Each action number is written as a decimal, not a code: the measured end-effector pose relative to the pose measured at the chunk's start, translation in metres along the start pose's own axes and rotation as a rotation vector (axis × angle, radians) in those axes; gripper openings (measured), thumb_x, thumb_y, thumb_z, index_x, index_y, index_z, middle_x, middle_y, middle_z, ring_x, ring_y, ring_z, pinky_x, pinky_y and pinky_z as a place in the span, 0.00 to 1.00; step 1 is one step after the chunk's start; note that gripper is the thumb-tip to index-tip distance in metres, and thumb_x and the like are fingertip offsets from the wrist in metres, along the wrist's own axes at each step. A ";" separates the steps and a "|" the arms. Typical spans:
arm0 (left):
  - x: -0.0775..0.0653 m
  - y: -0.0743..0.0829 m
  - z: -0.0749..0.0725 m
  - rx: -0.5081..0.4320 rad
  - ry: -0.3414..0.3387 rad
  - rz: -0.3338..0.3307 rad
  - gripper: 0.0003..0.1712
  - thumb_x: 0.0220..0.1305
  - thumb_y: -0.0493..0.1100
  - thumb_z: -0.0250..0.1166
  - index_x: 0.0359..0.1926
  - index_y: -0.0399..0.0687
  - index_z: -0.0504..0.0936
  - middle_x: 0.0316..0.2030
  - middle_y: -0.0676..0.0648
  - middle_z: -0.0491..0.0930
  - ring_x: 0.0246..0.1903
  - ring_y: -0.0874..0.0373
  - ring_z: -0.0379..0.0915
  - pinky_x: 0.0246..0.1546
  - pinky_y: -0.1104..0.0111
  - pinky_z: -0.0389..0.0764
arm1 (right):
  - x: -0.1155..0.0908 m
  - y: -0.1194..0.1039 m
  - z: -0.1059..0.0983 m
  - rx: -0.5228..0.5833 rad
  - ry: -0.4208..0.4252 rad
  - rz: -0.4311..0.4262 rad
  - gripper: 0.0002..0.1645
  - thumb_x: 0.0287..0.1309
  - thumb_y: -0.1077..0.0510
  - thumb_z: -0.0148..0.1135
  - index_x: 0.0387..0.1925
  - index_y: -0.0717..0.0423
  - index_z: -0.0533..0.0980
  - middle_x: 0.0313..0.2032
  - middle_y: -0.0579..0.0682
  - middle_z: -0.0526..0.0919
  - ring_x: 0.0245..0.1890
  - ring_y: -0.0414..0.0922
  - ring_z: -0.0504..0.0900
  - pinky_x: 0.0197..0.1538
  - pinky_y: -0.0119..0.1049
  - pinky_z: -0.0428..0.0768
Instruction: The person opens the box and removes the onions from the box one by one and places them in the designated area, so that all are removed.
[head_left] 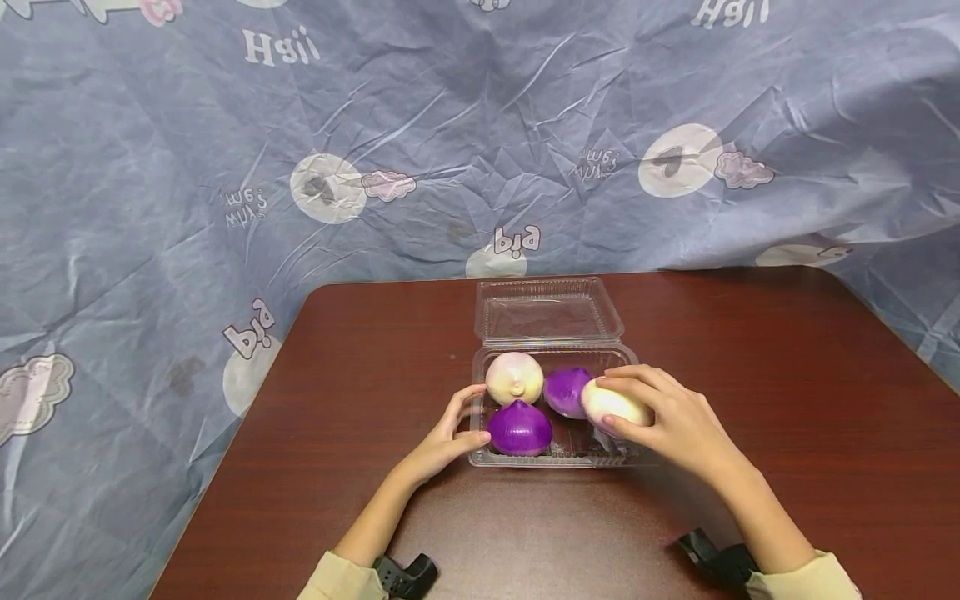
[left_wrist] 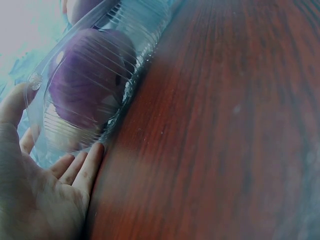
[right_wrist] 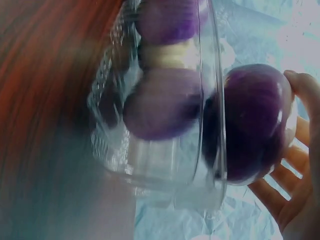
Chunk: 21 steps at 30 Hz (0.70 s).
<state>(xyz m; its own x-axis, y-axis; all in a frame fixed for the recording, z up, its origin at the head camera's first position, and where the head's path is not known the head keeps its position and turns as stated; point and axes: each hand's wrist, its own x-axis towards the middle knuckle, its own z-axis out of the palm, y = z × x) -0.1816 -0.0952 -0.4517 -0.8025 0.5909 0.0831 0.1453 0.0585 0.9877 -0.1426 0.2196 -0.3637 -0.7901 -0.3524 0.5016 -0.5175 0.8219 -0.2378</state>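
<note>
A clear plastic clamshell box [head_left: 558, 461] lies with its lid folded back. Inside are a pale onion [head_left: 514, 378] at back left, a purple onion [head_left: 520, 429] at front left and another purple onion [head_left: 567, 392] to the right of the pale one. My right hand [head_left: 678, 421] holds an onion [head_left: 615, 406] over the box's right side, pale face up; its purple side [right_wrist: 250, 122] shows in the right wrist view, just beyond the box rim. My left hand [head_left: 446, 442] rests on the box's left side, thumb and fingers spread, fingertips against the clear wall in the left wrist view.
The box stands on a dark reddish-brown table [head_left: 360, 358]. Its clear lid [head_left: 551, 312] extends toward the table's back edge. A blue-grey printed cloth [head_left: 450, 125] hangs behind and to the sides. Dark wrist straps [head_left: 408, 575] sit at both cuffs.
</note>
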 end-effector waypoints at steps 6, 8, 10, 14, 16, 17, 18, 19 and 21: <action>0.000 0.001 0.000 -0.011 -0.007 0.009 0.38 0.61 0.42 0.56 0.67 0.54 0.46 0.68 0.44 0.45 0.64 0.44 0.49 0.56 0.58 0.68 | 0.000 0.014 -0.003 0.007 0.101 0.059 0.26 0.38 0.50 0.72 0.46 0.40 0.78 0.48 0.40 0.77 0.49 0.41 0.73 0.31 0.41 0.76; 0.000 0.001 0.000 -0.014 -0.006 0.010 0.38 0.61 0.42 0.56 0.67 0.53 0.47 0.67 0.44 0.45 0.64 0.44 0.49 0.55 0.58 0.69 | -0.001 0.020 -0.002 0.014 0.129 0.084 0.26 0.38 0.52 0.72 0.46 0.41 0.78 0.49 0.41 0.77 0.50 0.42 0.72 0.32 0.43 0.76; 0.000 0.002 0.001 -0.018 -0.006 0.012 0.38 0.61 0.42 0.56 0.67 0.53 0.47 0.67 0.43 0.45 0.64 0.44 0.49 0.55 0.59 0.69 | -0.001 0.027 0.000 0.022 0.154 0.112 0.27 0.39 0.53 0.72 0.46 0.43 0.78 0.49 0.43 0.77 0.51 0.44 0.71 0.34 0.46 0.75; 0.000 0.002 0.001 -0.023 -0.001 0.016 0.38 0.61 0.43 0.57 0.67 0.52 0.47 0.67 0.42 0.47 0.64 0.43 0.50 0.54 0.61 0.70 | -0.002 0.038 0.003 0.041 0.190 0.172 0.27 0.41 0.54 0.71 0.48 0.44 0.77 0.51 0.46 0.76 0.51 0.48 0.71 0.35 0.50 0.74; 0.000 0.002 0.001 -0.023 0.000 0.018 0.38 0.61 0.44 0.57 0.67 0.53 0.47 0.66 0.42 0.47 0.64 0.43 0.50 0.53 0.62 0.70 | -0.003 0.042 0.004 0.048 0.194 0.204 0.26 0.43 0.54 0.70 0.49 0.45 0.76 0.52 0.47 0.75 0.52 0.49 0.71 0.34 0.53 0.73; 0.000 0.001 0.001 -0.024 0.000 0.019 0.38 0.61 0.44 0.57 0.67 0.53 0.47 0.66 0.42 0.47 0.64 0.43 0.50 0.53 0.62 0.70 | -0.003 0.044 0.004 0.051 0.193 0.222 0.26 0.44 0.53 0.69 0.49 0.45 0.76 0.52 0.48 0.75 0.52 0.50 0.70 0.33 0.54 0.72; 0.000 0.001 0.001 -0.025 0.000 0.019 0.38 0.61 0.44 0.57 0.67 0.53 0.47 0.66 0.42 0.47 0.64 0.43 0.50 0.53 0.62 0.70 | -0.004 0.047 0.005 0.056 0.189 0.244 0.26 0.45 0.53 0.69 0.50 0.44 0.76 0.53 0.47 0.74 0.52 0.51 0.70 0.33 0.54 0.72; 0.000 0.001 0.001 -0.025 -0.002 0.020 0.38 0.61 0.44 0.57 0.67 0.53 0.47 0.66 0.42 0.47 0.64 0.43 0.50 0.53 0.63 0.70 | -0.004 0.048 0.005 0.058 0.187 0.262 0.26 0.45 0.53 0.69 0.50 0.44 0.75 0.53 0.48 0.74 0.53 0.51 0.70 0.34 0.55 0.71; 0.000 0.001 0.001 -0.026 -0.006 0.020 0.37 0.61 0.44 0.57 0.67 0.54 0.47 0.67 0.42 0.46 0.64 0.43 0.50 0.53 0.63 0.71 | -0.005 0.052 0.006 0.067 0.183 0.295 0.26 0.46 0.52 0.68 0.51 0.45 0.75 0.54 0.48 0.73 0.53 0.52 0.69 0.35 0.57 0.70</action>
<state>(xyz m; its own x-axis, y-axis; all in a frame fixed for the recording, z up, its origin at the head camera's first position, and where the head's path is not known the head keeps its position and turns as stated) -0.1811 -0.0946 -0.4504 -0.7962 0.5964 0.1022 0.1460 0.0255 0.9890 -0.1672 0.2611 -0.3837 -0.8402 -0.0131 0.5421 -0.3009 0.8430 -0.4459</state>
